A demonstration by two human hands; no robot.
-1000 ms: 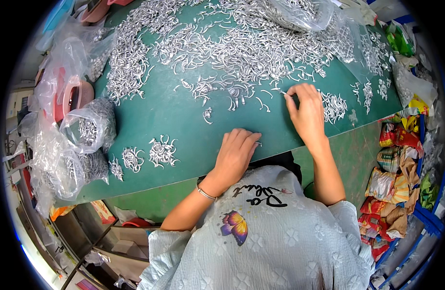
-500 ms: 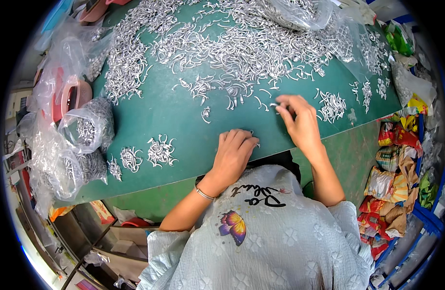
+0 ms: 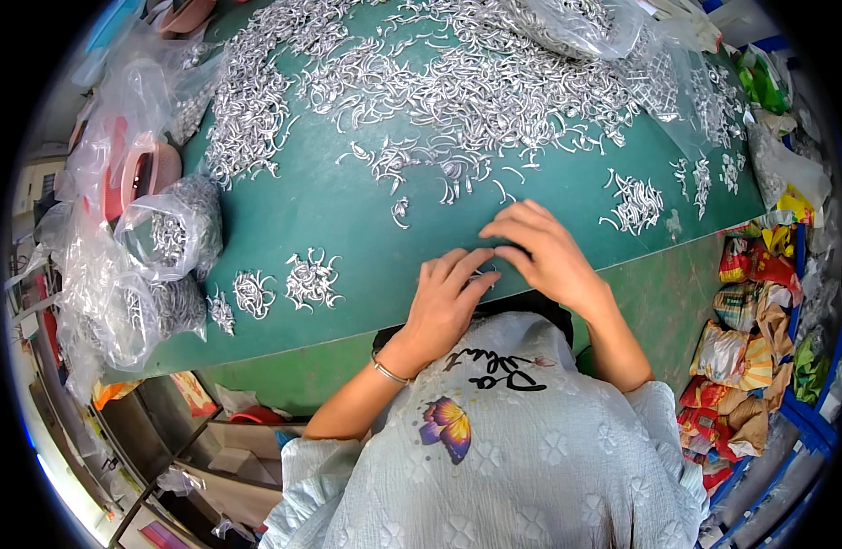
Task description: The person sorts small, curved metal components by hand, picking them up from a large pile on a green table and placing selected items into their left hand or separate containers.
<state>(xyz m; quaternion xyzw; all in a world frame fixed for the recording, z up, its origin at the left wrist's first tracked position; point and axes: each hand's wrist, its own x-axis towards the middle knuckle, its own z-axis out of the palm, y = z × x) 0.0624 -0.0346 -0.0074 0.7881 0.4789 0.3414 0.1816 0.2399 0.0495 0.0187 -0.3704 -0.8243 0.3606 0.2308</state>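
Right hand [image 3: 551, 263]: has come in from beside the loose pieces; fingers curled, cannot tell whether they hold anything.
Left hand [image 3: 442, 306]: thumb and fingers appear pinched on a silvery piece [image 3: 482, 272].
Hands' meeting: fingertips close together — touching or not, cannot tell; handling now seems centred at the near edge.
Heap of curved silvery pieces [image 3: 494, 96]: across the far tabletop [image 3: 334, 206]; smaller piles left and right.
Open clear bag [image 3: 201, 220]: left side, silvery pieces inside.
Far clear bag [image 3: 567, 32]: similar pieces inside.
Pink container [image 3: 167, 169]: behind the open bag — contents unclear.
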